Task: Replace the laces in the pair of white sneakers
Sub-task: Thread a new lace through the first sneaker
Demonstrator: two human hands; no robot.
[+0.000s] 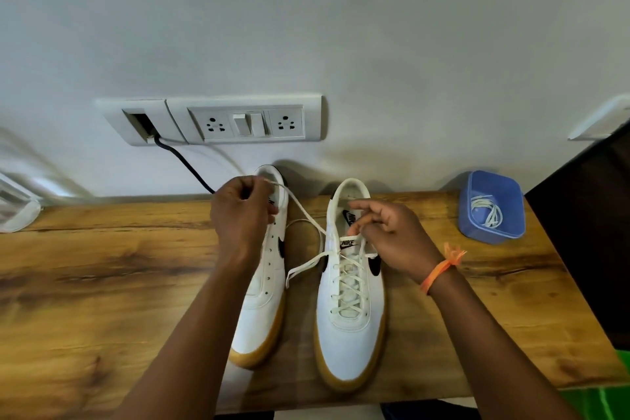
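Observation:
Two white sneakers with gum soles stand side by side on the wooden table [102, 283], toes toward me. The right sneaker [347, 334] is laced with a cream lace [347, 283]. The left sneaker [262, 310] shows bare eyelets. My left hand [242, 211] grips one end of the lace, pulled taut up and to the left over the left sneaker. My right hand [392, 235] pinches the lace at the right sneaker's tongue. A loose lace end [303, 269] hangs between the two shoes.
A blue plastic box [477, 228] holding another white lace [487, 211] sits at the table's back right. A wall socket panel [238, 123] with a dark cable [184, 164] is behind the shoes. A dark object [586, 232] stands at the right edge.

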